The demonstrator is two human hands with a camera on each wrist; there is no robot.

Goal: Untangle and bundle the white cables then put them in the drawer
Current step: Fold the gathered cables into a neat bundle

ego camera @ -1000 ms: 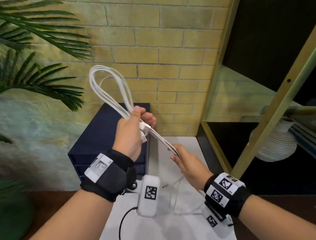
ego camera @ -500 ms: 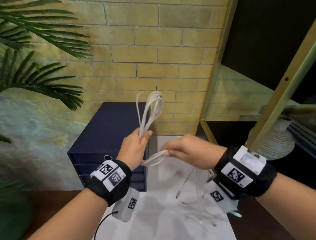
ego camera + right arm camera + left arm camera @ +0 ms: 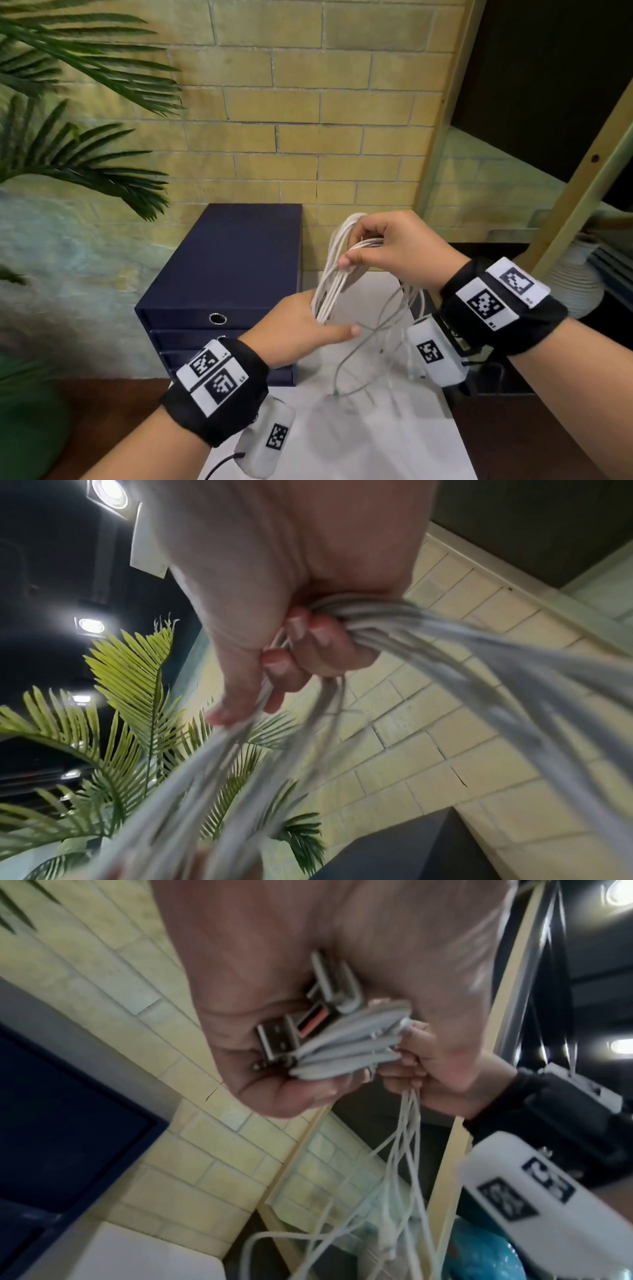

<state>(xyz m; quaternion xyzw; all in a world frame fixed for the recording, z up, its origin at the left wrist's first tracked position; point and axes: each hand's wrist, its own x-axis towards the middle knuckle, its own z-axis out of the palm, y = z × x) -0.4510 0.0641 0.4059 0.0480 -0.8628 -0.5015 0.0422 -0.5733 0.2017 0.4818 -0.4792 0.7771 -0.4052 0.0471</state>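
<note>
A bundle of white cables (image 3: 330, 281) is folded into a long loop between both hands, above the white table (image 3: 394, 445). My left hand (image 3: 320, 318) grips the lower end of the bundle; the left wrist view shows USB plugs (image 3: 277, 1042) and cable ends (image 3: 346, 1047) pressed in its palm. My right hand (image 3: 356, 251) is higher, its fingers (image 3: 318, 642) curled round the top of the loop (image 3: 369, 610). Loose cable tails (image 3: 373, 346) hang from the right hand down to the table. The navy drawer unit (image 3: 222, 270) stands left of the hands with its drawers closed.
A ring pull (image 3: 217, 318) marks the top drawer front. A palm plant (image 3: 68, 144) fills the left side, a brick wall (image 3: 325, 120) stands behind. A wooden shelf frame (image 3: 582, 192) with a ribbed white vase (image 3: 575, 284) is on the right.
My right hand has risen from beside the left hand and taken hold of the top of the loop. My left hand has dropped lower and to the right, still holding the bundle.
</note>
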